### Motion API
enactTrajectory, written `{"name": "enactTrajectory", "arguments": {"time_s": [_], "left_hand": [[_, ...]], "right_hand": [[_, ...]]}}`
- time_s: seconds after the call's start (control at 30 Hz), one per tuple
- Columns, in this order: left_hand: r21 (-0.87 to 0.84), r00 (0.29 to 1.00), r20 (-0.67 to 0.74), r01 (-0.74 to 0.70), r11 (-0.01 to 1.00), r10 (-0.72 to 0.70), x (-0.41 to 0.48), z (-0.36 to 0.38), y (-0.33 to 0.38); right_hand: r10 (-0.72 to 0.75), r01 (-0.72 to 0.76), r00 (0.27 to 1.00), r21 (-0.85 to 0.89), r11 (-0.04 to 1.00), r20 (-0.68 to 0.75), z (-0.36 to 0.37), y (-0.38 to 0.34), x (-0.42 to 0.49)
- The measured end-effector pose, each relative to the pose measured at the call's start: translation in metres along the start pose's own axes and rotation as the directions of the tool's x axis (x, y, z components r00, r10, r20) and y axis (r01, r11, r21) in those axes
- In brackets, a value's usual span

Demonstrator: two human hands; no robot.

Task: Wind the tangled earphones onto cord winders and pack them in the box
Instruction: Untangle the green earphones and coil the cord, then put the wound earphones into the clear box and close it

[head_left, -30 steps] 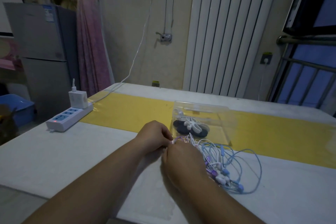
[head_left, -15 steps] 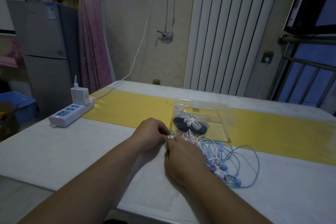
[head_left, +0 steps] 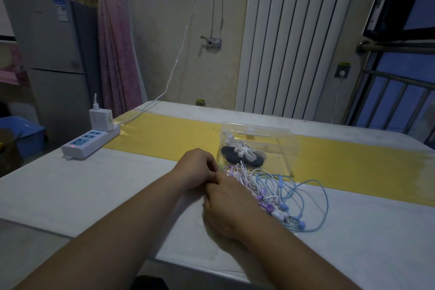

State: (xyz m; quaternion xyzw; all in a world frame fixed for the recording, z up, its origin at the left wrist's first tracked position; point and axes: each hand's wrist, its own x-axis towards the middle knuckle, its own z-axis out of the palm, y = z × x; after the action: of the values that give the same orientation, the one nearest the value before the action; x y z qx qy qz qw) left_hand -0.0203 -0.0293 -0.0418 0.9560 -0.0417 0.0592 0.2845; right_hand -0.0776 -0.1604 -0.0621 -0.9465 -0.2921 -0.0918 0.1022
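Note:
A tangle of blue, white and purple earphones [head_left: 280, 192] lies on the pale table [head_left: 94, 190] in front of a clear plastic box [head_left: 259, 146]. Dark and white cord winders [head_left: 242, 155] lie inside the box at its left. My left hand [head_left: 196, 168] and my right hand [head_left: 229, 207] meet at the left end of the tangle, fingers curled, pinching cords there. What the fingertips hold exactly is hidden between the two hands.
A white power strip [head_left: 90, 141] with a charger [head_left: 100, 119] plugged in sits at the table's left edge, its cable running to the wall. A yellow strip [head_left: 353, 167] crosses the table under the box. A white radiator [head_left: 289, 37] stands behind.
My hands stay together at the tangle's left end with small finger shifts. The view has tilted slightly; the earphones and box have not moved.

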Motion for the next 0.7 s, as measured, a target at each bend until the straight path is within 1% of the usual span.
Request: {"name": "enactTrajectory", "arguments": {"time_s": [0.1,0.2,0.27,0.37,0.43,0.47,0.53,0.6,0.63,0.7], "left_hand": [[0.061,1.000,0.004,0.001,0.998,-0.001,0.000,0.001,0.003],[0.116,0.999,0.033,0.032,0.993,-0.036,0.003,0.001,0.006],[0.170,0.998,0.038,0.041,0.985,-0.048,0.004,0.000,0.008],[0.233,0.998,0.001,0.059,0.971,-0.061,0.005,0.002,0.011],[0.292,0.996,-0.008,0.092,0.952,-0.094,0.003,0.004,0.014],[0.308,0.993,-0.003,0.115,0.944,-0.120,0.002,0.005,0.016],[0.313,0.988,0.001,0.149,0.938,-0.157,0.000,0.008,0.019],[0.304,0.985,0.008,0.161,0.939,-0.172,-0.002,0.009,0.023],[0.296,0.984,0.013,0.167,0.941,-0.179,-0.003,0.008,0.026],[0.250,0.980,0.025,0.186,0.950,-0.199,-0.005,0.004,0.030]], "right_hand": [[-0.029,0.029,1.000,0.026,0.999,-0.010,-0.007,0.004,0.000],[-0.063,0.070,0.992,0.056,0.996,-0.113,-0.020,0.013,-0.001],[-0.079,0.094,0.984,0.091,0.991,-0.158,-0.029,0.022,-0.003],[-0.015,0.049,0.972,0.137,0.989,-0.236,-0.043,0.036,-0.007],[0.058,-0.031,0.947,0.090,0.995,-0.315,-0.051,0.047,-0.008],[0.122,-0.106,0.934,0.065,0.992,-0.337,-0.055,0.053,-0.009],[0.290,-0.302,0.898,0.016,0.953,-0.332,-0.064,0.068,-0.011],[0.454,-0.494,0.841,-0.077,0.866,-0.294,-0.072,0.081,-0.016],[0.513,-0.562,0.814,-0.150,0.813,-0.271,-0.074,0.086,-0.020],[0.598,-0.630,0.776,-0.289,0.721,-0.201,-0.075,0.095,-0.027]]}}
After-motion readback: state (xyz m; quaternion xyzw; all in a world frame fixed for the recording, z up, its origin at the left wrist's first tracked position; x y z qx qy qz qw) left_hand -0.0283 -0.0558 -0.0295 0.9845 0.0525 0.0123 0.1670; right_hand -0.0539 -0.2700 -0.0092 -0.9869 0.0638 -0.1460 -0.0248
